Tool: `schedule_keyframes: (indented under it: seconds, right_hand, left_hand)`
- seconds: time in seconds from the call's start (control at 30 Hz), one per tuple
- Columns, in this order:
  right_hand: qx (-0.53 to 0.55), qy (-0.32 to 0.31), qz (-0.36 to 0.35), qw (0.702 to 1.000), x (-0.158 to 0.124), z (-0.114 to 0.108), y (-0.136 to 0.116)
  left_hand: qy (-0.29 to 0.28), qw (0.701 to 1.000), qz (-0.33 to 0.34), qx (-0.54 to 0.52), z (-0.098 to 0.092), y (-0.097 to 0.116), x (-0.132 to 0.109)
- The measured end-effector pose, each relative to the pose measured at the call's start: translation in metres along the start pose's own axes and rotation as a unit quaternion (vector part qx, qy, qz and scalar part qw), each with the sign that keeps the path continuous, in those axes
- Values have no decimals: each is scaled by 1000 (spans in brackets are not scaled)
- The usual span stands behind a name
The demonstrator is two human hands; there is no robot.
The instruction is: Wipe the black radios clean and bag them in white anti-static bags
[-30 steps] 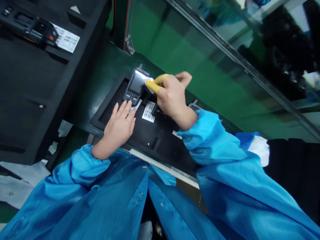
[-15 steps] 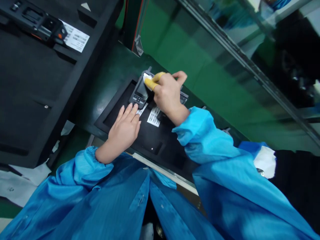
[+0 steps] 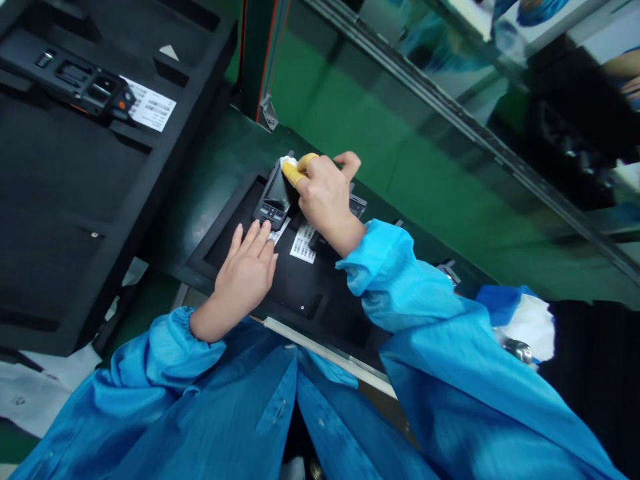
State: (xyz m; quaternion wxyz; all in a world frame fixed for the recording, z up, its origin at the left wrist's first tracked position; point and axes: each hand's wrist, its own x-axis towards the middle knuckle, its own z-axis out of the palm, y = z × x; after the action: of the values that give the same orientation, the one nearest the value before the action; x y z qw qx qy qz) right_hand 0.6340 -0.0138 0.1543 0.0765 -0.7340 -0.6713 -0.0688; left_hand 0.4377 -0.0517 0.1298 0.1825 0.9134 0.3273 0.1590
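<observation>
A dark handheld device (image 3: pixel 277 199) with a screen and keypad lies in a black foam tray (image 3: pixel 290 293). My right hand (image 3: pixel 326 193), with yellow finger cots on two fingers, pinches a small white wipe (image 3: pixel 287 161) against the top of the device's screen. My left hand (image 3: pixel 246 267) lies with fingers stretched out, its fingertips at the device's lower end. Under and beside the device are white printed labels (image 3: pixel 303 243). A second device (image 3: pixel 357 205) sits partly hidden behind my right hand.
On the left stands a larger black foam tray (image 3: pixel 115 167) holding another device (image 3: pixel 75 77) with a label. A green-tinted panel (image 3: pixel 400 160) rises behind the bench. At right are a blue and white package (image 3: pixel 525 320) and a metal dispenser top (image 3: pixel 519 349). Another person's hand (image 3: pixel 627 73) shows at upper right.
The right hand with the wipe has shifted slightly toward the device's top edge. The view has moved a little; the left hand stays at the device's lower end.
</observation>
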Motion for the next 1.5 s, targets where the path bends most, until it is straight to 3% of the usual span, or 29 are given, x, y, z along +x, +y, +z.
schedule_keyframes:
  seconds: [0.13,0.33,0.4,0.53,0.63,0.8,0.9,1.07,1.17,1.27,1.37,1.43,1.5]
  right_hand:
    - [-14,-20,28,999,-22,8,-2]
    - [16,-91,-71,993,-62,15,-31]
    - [19,-85,-72,994,-57,10,-30]
    - [3,-20,-14,1000,-18,0,-14]
    - [-15,-14,1,1000,2,0,-12]
    - [11,-71,-77,994,-21,4,-37]
    - [33,-92,-111,989,-30,1,-37]
    - [23,11,19,999,-15,-1,-3]
    - [18,-28,20,999,-23,3,-4]
    - [29,-87,-17,996,-48,6,-27]
    - [71,-127,-63,987,-74,3,-50]
    - [99,-110,-77,986,-91,-6,-53]
    - [103,-37,-61,992,-110,-21,-43]
  left_hand:
    - [-3,1000,8,5,0,0,0]
    - [7,1000,16,11,3,-3,-1]
    - [10,1000,16,13,3,-3,-1]
    - [23,999,17,19,3,-3,-1]
    - [25,1000,11,13,3,-3,-2]
    - [21,1000,14,15,4,-4,-2]
    - [22,999,16,21,3,-5,-2]
    - [27,999,17,14,3,-5,-1]
    - [29,999,17,13,4,-6,0]
    - [66,998,14,-3,4,-9,-3]
    - [153,987,-10,-52,3,-15,-8]
    - [200,976,-33,-79,2,-19,-12]
    - [221,971,-46,-84,1,-20,-13]
